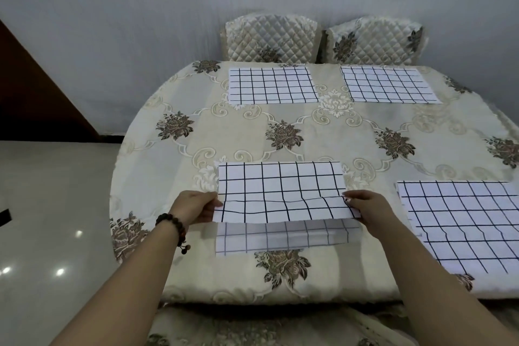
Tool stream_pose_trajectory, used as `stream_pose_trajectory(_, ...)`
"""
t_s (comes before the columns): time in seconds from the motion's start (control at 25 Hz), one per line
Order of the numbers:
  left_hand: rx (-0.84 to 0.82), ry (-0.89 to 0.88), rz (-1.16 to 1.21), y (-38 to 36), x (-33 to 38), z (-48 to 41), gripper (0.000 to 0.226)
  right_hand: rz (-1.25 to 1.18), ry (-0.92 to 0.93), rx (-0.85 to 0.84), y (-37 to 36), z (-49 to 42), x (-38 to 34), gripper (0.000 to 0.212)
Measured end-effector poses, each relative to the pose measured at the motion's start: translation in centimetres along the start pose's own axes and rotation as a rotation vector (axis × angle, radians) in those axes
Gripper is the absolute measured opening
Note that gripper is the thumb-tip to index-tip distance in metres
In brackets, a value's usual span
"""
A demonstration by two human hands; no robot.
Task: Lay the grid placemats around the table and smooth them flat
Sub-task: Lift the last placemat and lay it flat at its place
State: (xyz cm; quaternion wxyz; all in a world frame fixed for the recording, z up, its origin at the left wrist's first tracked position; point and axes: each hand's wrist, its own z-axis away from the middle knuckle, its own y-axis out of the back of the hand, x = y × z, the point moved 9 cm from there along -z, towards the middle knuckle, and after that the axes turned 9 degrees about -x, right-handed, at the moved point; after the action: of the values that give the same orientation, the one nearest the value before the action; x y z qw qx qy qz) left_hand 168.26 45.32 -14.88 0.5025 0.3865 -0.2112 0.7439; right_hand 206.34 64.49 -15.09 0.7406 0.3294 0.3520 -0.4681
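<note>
A white placemat with a black grid [280,191] is lifted at its near edge above the table [351,135], its far edge resting on the cloth. My left hand [193,206] pinches its near left corner and my right hand [368,206] pinches its near right corner. Under the raised edge lies another grid placemat [280,239], paler in shadow. Two more placemats lie flat at the far side, one on the left [271,86] and one on the right [389,84]. A further placemat [466,222] lies at the near right with slight ripples.
The table is rounded and covered with a cream floral cloth. Two quilted chair backs [271,39] [373,39] stand behind its far edge against a grey wall. A glossy floor [50,219] lies to the left. A cloth-covered seat [252,326] shows below the near edge.
</note>
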Motion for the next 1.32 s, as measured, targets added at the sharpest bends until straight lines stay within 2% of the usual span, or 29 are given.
stream_pose_trajectory(0.44, -0.039, 0.092, -0.123, -0.7, -4.7, 0.8, 0.03, 0.436, 0.044, 0.135, 0.7, 1.5, 2.6, 0.013)
stream_pose_trajectory(0.56, 0.116, 0.027, -0.168, 0.8, -4.8, 0.8, 0.027, 0.513, 0.076, 0.271, 1.8, 2.2, 2.1, 0.007)
stream_pose_trajectory(0.64, 0.222, 0.009, -0.073, 1.8, -4.7, 1.0, 0.021, 0.503, 0.011, 0.311, 2.4, 2.3, 2.5, 0.012)
stream_pose_trajectory(0.72, 0.212, 0.06, 0.092, 1.4, -5.3, 1.0, 0.016, 0.493, -0.064, 0.251, 2.0, 1.9, 3.2, 0.014)
stream_pose_trajectory(0.76, 0.182, 0.097, 0.151, 0.8, -5.6, 1.1, 0.014, 0.477, -0.09, 0.215, 1.7, 1.7, 3.5, 0.022)
stream_pose_trajectory(0.84, 0.124, 0.145, 0.196, -0.3, -5.9, 1.3, 0.011, 0.446, -0.139, 0.178, 1.3, 1.6, 3.8, 0.032)
stream_pose_trajectory(0.92, 0.099, 0.144, 0.164, -0.7, -6.1, 1.3, 0.011, 0.44, -0.157, 0.17, 1.0, 1.8, 3.9, 0.032)
stream_pose_trajectory(1.0, 0.116, 0.113, 0.115, -0.5, -6.0, 1.1, 0.012, 0.429, -0.141, 0.165, 0.7, 1.8, 4.1, 0.019)
stream_pose_trajectory(1.2, 0.161, 0.069, -0.044, 0.0, -5.9, 0.2, 0.005, 0.42, -0.138, 0.132, -0.2, 2.2, 5.0, 0.014)
stream_pose_trajectory(1.32, 0.201, 0.044, -0.212, 0.5, -5.3, 0.4, 0.009, 0.346, -0.157, 0.11, -0.1, 2.6, 5.8, 0.013)
